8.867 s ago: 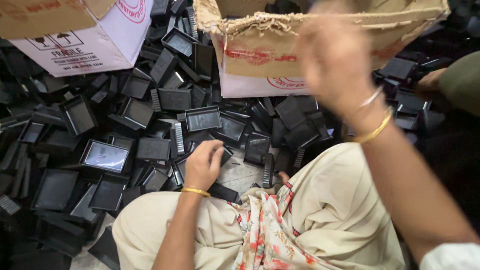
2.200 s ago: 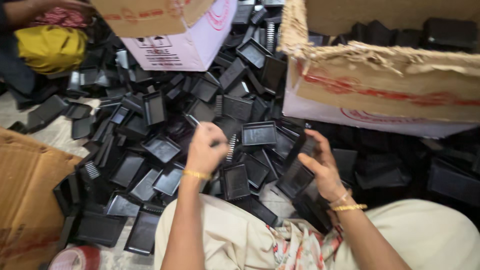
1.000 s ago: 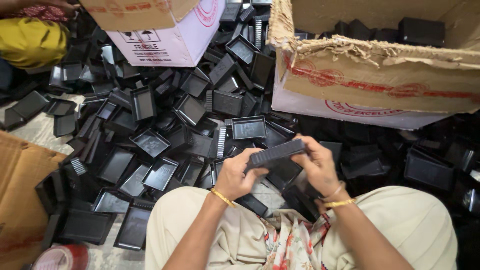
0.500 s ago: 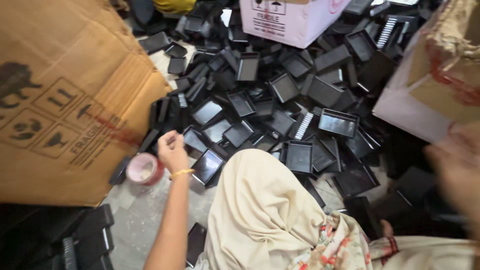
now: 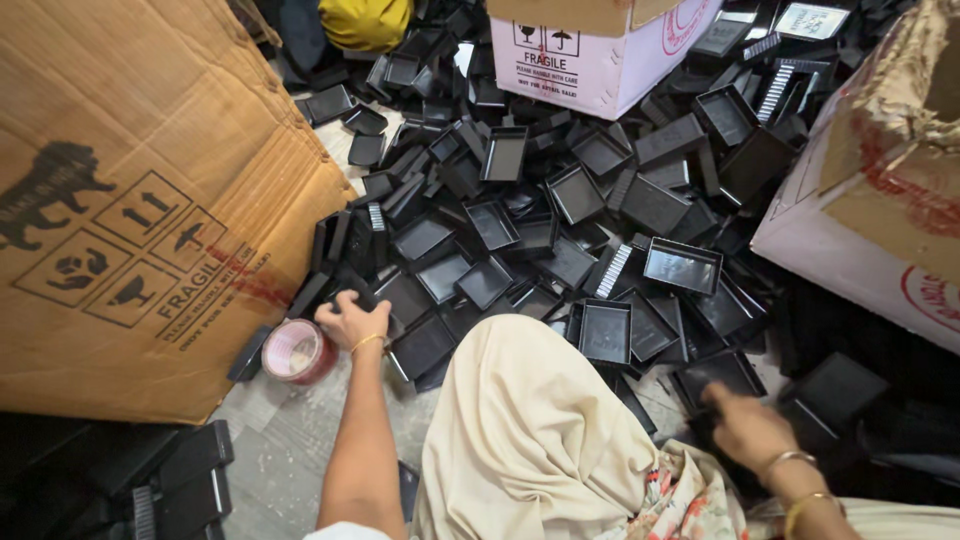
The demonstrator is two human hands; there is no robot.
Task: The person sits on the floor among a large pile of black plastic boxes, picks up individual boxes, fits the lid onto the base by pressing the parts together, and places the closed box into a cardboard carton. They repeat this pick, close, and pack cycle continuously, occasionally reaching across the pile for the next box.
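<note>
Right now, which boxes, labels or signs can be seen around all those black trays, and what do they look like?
Brown cardboard box: far left, large, tilted, black handling symbols and a red stripe.
White box: top centre, brown flaps, black symbols, red round mark on its side.
Torn box: right edge, white side, ragged brown top, red markings.
Roll of tape: floor by the left hand, round, reddish.

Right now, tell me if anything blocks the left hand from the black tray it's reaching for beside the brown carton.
Nothing visible does. The left hand is already on the shallow black plastic tray at the edge of the pile. The roll of red tape lies just beside the wrist, and the large brown cardboard carton stands close on the other side; neither is in between.
</note>
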